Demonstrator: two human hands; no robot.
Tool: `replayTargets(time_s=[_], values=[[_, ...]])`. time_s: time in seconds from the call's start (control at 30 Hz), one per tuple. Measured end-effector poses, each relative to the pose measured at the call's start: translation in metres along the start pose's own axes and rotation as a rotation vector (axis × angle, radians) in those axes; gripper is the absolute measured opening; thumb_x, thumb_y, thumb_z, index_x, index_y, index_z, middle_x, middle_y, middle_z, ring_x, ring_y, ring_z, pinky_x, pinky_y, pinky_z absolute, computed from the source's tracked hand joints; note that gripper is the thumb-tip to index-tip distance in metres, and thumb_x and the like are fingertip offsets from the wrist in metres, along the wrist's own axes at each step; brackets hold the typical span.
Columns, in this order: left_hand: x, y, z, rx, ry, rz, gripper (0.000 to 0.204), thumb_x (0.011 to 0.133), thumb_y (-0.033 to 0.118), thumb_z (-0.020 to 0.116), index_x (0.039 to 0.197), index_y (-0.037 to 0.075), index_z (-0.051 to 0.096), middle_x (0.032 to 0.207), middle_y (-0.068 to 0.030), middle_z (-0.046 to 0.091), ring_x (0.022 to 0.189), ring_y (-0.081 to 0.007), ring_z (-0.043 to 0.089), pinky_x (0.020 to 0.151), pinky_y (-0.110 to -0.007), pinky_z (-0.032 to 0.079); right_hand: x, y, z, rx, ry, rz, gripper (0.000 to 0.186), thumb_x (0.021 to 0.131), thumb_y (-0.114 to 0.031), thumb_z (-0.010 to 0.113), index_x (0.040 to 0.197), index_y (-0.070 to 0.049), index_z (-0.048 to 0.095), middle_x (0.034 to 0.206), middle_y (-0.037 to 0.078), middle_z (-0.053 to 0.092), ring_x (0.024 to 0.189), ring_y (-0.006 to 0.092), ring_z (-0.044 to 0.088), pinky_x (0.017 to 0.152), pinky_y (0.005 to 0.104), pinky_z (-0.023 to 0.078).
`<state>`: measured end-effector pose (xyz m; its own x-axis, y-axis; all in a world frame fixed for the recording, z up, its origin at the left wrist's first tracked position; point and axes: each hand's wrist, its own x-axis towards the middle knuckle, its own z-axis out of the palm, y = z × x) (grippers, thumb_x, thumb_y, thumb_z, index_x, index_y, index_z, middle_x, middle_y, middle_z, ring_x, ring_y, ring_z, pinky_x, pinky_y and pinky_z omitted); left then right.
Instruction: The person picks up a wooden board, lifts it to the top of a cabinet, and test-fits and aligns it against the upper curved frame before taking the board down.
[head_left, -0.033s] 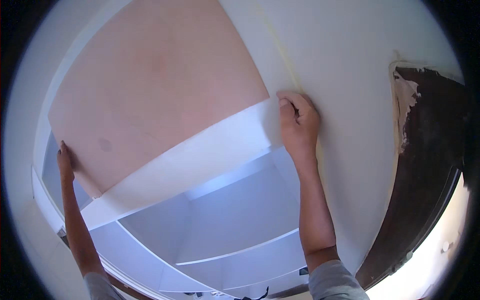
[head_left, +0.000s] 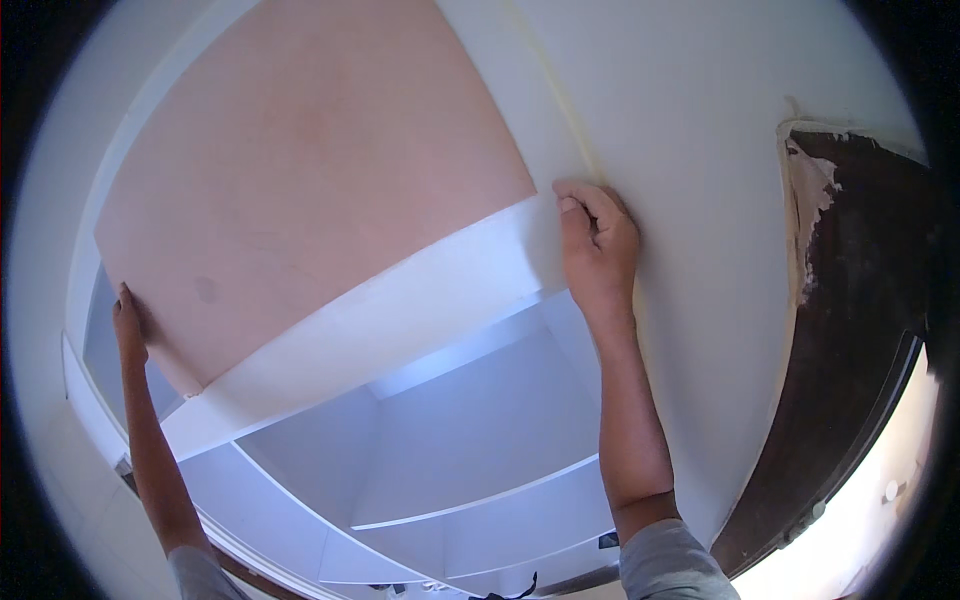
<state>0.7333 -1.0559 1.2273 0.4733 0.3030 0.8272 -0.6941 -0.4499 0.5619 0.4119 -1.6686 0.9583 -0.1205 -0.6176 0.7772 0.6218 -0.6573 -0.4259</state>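
Note:
A large, flat pinkish-tan sheet [head_left: 330,150] spans the upper left, over a white surface. Its lower left edge lies in my left hand [head_left: 130,325], whose fingers are wrapped around it near a small curled corner. Just right of the sheet's right-hand corner, my right hand [head_left: 600,235] is raised against the white wall panel [head_left: 720,230]. Its fingers are curled, with the thumb pressed to them. What is in that pinch, if anything, does not show.
White shelves [head_left: 470,425] with several compartments lie below the sheet. A pale yellow strip [head_left: 560,95] runs down the panel. On the right stands a dark brown frame [head_left: 850,270] with a ragged, peeled edge, beside a bright opening [head_left: 870,500].
The sheet sits very slightly further left in the picture. Both hands stay in nearly the same places, with the same grip.

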Motion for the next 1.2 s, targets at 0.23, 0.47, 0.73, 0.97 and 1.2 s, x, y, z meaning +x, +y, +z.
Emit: replayTargets(time_s=[0.23, 0.47, 0.73, 0.97, 1.2], values=[[0.001, -0.001, -0.009, -0.064, -0.032, -0.091, 0.082, 0.101, 0.061, 0.05, 0.145, -0.008, 0.046, 0.141, -0.0208, 0.057, 0.127, -0.0302, 0.056, 0.11, -0.041, 0.041, -0.027, -0.001, -0.009, -0.242, -0.052, -0.208, 0.021, 0.093, -0.008, 0.059, 0.11, 0.001, 0.067, 0.107, 0.019, 0.064, 0.094, 0.0365, 0.063, 0.083, 0.0432, 0.051], [-0.015, -0.002, 0.024, -0.003, 0.193, 0.113, 0.087, 0.097, 0.062, 0.057, 0.147, -0.008, 0.044, 0.144, -0.0262, 0.054, 0.132, -0.0358, 0.054, 0.11, -0.044, 0.042, -0.085, -0.069, -0.062, -0.089, -0.046, -0.108, 0.019, 0.095, -0.006, 0.059, 0.111, 0.001, 0.067, 0.104, 0.015, 0.065, 0.091, 0.0284, 0.063, 0.079, 0.0361, 0.052], [-0.036, 0.029, 0.009, -0.167, 0.039, 0.023, 0.087, 0.097, 0.057, 0.061, 0.15, -0.009, 0.039, 0.147, -0.0264, 0.052, 0.135, -0.0344, 0.051, 0.113, -0.044, 0.04, 0.062, -0.073, 0.013, -0.145, -0.061, -0.427, 0.027, 0.094, -0.017, 0.061, 0.114, 0.0, 0.067, 0.115, 0.021, 0.063, 0.111, 0.0396, 0.059, 0.097, 0.05, 0.047], [-0.039, 0.038, -0.041, 0.051, -0.275, 0.219, 0.038, 0.098, 0.037, 0.065, 0.097, -0.001, 0.068, 0.084, -0.0067, 0.067, 0.078, -0.0168, 0.063, 0.068, -0.036, 0.051, 0.085, -0.049, 0.076, -0.698, 0.176, -0.557, 0.049, 0.093, -0.037, 0.066, 0.13, -0.005, 0.064, 0.126, 0.027, 0.061, 0.122, 0.0442, 0.053, 0.106, 0.0576, 0.04], [-0.064, 0.029, -0.062, -0.246, -0.355, 0.159, 0.068, 0.093, 0.027, 0.075, 0.15, 0.002, 0.048, 0.128, -0.0174, 0.064, 0.115, -0.0272, 0.063, 0.104, -0.046, 0.05, 0.083, -0.065, 0.076, -0.725, 0.226, -0.423, 0.069, 0.095, -0.06, 0.058, 0.133, -0.002, 0.062, 0.132, 0.023, 0.058, 0.123, 0.0405, 0.055, 0.106, 0.0497, 0.045]])
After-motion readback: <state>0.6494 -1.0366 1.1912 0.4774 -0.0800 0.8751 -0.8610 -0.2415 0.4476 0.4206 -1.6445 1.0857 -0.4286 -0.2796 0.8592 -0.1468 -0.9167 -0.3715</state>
